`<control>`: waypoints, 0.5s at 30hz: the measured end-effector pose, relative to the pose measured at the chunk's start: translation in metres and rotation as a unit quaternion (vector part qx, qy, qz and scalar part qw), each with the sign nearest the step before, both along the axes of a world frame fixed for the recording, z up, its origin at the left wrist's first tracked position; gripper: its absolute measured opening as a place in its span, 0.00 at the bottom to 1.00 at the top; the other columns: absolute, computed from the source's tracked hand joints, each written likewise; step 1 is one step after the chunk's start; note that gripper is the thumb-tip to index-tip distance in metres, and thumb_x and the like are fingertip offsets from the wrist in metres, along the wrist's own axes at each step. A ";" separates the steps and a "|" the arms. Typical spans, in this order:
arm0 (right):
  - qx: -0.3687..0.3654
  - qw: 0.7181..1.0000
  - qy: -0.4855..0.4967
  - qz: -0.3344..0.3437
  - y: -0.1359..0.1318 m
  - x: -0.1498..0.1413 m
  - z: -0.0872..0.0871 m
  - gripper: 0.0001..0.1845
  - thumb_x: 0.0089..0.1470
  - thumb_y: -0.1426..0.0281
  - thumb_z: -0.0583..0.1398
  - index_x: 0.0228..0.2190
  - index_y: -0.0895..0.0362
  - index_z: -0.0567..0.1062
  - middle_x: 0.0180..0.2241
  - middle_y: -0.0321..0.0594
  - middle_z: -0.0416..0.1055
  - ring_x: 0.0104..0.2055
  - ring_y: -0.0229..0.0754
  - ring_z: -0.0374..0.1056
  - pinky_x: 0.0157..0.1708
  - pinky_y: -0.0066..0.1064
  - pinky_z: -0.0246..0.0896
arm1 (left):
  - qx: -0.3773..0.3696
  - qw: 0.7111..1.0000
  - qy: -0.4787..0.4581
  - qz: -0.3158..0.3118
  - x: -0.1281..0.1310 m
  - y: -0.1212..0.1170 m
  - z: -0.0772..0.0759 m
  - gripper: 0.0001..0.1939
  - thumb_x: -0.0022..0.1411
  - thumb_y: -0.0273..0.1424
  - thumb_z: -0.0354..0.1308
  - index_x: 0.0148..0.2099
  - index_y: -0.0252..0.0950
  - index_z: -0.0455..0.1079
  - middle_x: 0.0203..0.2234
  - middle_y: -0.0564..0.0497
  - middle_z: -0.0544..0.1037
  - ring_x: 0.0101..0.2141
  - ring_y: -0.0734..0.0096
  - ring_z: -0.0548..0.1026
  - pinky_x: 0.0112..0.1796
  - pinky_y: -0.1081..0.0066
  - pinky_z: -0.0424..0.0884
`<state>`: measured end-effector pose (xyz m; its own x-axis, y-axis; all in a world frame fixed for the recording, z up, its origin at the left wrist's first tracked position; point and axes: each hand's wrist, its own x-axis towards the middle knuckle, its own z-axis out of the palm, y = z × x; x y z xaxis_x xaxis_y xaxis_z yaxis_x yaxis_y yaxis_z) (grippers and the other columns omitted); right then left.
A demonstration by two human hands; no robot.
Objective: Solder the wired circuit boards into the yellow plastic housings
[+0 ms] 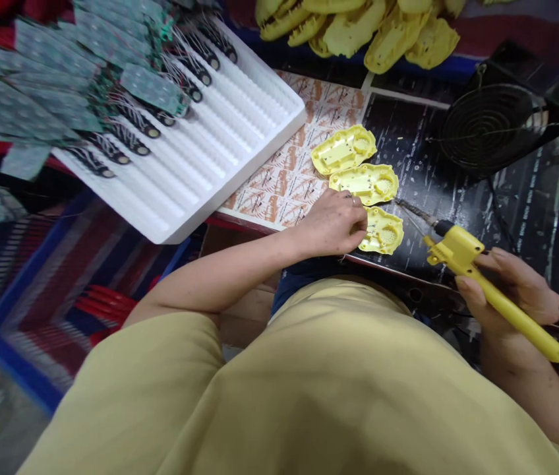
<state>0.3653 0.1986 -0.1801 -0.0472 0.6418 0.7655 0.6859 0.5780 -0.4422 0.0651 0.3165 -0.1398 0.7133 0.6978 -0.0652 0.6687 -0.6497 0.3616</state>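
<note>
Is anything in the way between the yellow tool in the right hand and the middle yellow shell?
Nothing visible. The yellow tool held by the right hand has its tip close beside the middle yellow shell; the left hand is toward that shell's opposite end.

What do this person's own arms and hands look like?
The left hand and right hand are gloveless. A slim ring circles a finger of the left hand. The dull-yellow left sleeve is short, leaving the left forearm bare.

Assembly workshop: massed circuit boards (45, 105), soldering iron (462, 249), piled yellow shells (351, 31).
</note>
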 end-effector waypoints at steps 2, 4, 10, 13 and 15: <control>0.032 0.998 -0.014 -0.043 0.005 -0.004 -0.003 0.31 0.68 0.49 0.68 0.64 0.51 0.78 0.42 0.38 0.85 0.37 0.44 0.84 0.36 0.33 0.81 | 0.008 1.000 -0.020 0.003 -0.006 -0.001 -0.001 0.15 0.70 0.35 0.59 0.50 0.36 0.83 0.45 0.42 0.86 0.50 0.50 0.81 0.54 0.53 0.73; 0.020 0.998 -0.061 -0.014 0.017 -0.007 0.000 0.29 0.73 0.50 0.62 0.66 0.52 0.76 0.37 0.36 0.85 0.34 0.42 0.83 0.32 0.30 0.78 | 0.028 0.998 -0.051 0.028 -0.014 0.004 -0.004 0.23 0.73 0.39 0.58 0.62 0.34 0.80 0.56 0.38 0.84 0.57 0.49 0.80 0.60 0.52 0.73; -0.032 0.982 -0.164 0.090 0.061 -0.024 0.017 0.08 0.70 0.70 0.65 0.49 0.53 0.83 0.39 0.36 0.86 0.32 0.39 0.82 0.33 0.26 0.74 | -0.007 0.991 0.044 0.128 -0.013 0.042 -0.011 0.39 0.77 0.46 0.58 0.82 0.35 0.59 0.82 0.32 0.51 0.81 0.36 0.49 0.77 0.37 0.50; -0.039 0.979 -0.179 0.089 0.077 -0.033 0.004 0.12 0.70 0.63 0.66 0.51 0.54 0.82 0.43 0.42 0.85 0.36 0.45 0.82 0.35 0.32 0.76 | -0.043 0.993 0.079 0.070 0.002 0.055 -0.007 0.39 0.78 0.47 0.57 0.82 0.37 0.59 0.82 0.36 0.51 0.82 0.39 0.46 0.78 0.38 0.46; -0.014 0.977 -0.196 0.086 0.085 -0.036 -0.005 0.15 0.71 0.59 0.66 0.52 0.53 0.81 0.42 0.42 0.85 0.36 0.47 0.82 0.34 0.36 0.76 | -0.032 0.996 0.077 0.019 0.009 0.062 -0.005 0.37 0.78 0.48 0.56 0.81 0.37 0.62 0.82 0.38 0.53 0.82 0.40 0.48 0.78 0.40 0.48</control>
<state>0.3298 0.2839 -0.1854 -0.4427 0.6191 0.6486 0.6992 0.6912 -0.1826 0.0745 0.3782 -0.1444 0.6650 0.7149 -0.2160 0.7426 -0.6023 0.2928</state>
